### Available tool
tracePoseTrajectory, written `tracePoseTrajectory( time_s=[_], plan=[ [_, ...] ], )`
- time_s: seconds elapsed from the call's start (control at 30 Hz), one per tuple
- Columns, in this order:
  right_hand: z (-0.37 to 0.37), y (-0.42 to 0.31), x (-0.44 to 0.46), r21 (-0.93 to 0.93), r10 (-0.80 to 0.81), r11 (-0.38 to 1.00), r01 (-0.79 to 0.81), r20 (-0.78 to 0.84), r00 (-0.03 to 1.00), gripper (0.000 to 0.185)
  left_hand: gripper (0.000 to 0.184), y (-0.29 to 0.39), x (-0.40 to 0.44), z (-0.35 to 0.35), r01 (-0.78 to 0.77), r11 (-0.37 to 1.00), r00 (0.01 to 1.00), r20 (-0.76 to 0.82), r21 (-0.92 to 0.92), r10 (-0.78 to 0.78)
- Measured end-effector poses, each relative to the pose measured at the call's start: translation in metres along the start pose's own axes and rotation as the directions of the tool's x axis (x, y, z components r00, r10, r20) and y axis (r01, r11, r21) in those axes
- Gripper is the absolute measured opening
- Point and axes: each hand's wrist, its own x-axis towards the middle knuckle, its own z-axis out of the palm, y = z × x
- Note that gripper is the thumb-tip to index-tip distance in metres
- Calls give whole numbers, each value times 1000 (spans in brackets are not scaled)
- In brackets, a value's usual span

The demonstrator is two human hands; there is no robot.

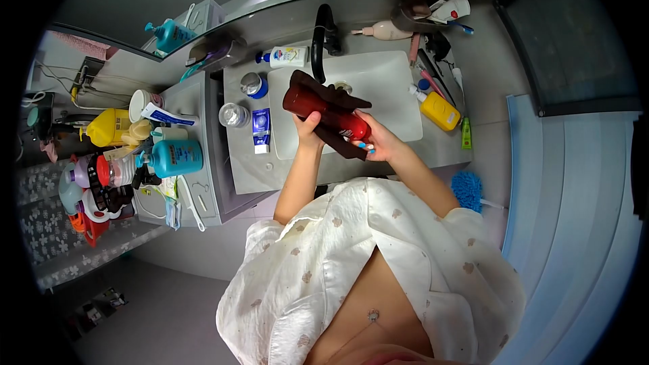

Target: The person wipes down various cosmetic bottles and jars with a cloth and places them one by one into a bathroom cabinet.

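Note:
Over the sink [414, 105], both hands hold a dark red, shiny bottle [302, 99] tilted on its side, with a dark brown cloth [350, 145] draped along and around it. My left hand [309, 130] is closed round its wider left end, thumb on top. At the narrower right end, my right hand [380, 140], with blue and white nails, is closed on the bottle, the cloth beside its fingers. Part of each hand's grip is hidden beneath the bottle and cloth. The black faucet [322, 40] rises just behind them.
Left of the sink stand a blue tube [261, 130], clear jars [233, 115] and a white pump bottle [287, 57]. To the right are a yellow bottle [439, 109] and a green tube [466, 133]. A side cabinet [203, 192] carries a teal pump bottle [177, 157].

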Motion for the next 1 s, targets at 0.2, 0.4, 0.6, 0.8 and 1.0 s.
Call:
tracePoseTrajectory(
  time_s=[0.2,0.4,0.6,0.8,1.0],
  plan=[
    [29,18,6,-405,-667,704,584,-95,739,34,38,7,13,22,26,991,950,-313,131,17],
    [41,6,7,-908,-840,-358,216,414,350,52,37,1,19,37,31,964,817,-562,265,128],
    [24,10,14,-890,-830,-203,409,377,410,50,53,-3,6,42,122,927,901,-431,355,46],
    [24,8,3,-428,-540,779,458,-88,837,37,45,-2,-1,13,254,966,964,-102,55,-247],
    [94,-34,-57,-847,-755,-372,380,514,406,13,37,-9,-4,-15,304,946,910,-328,113,-254]
  ],
)
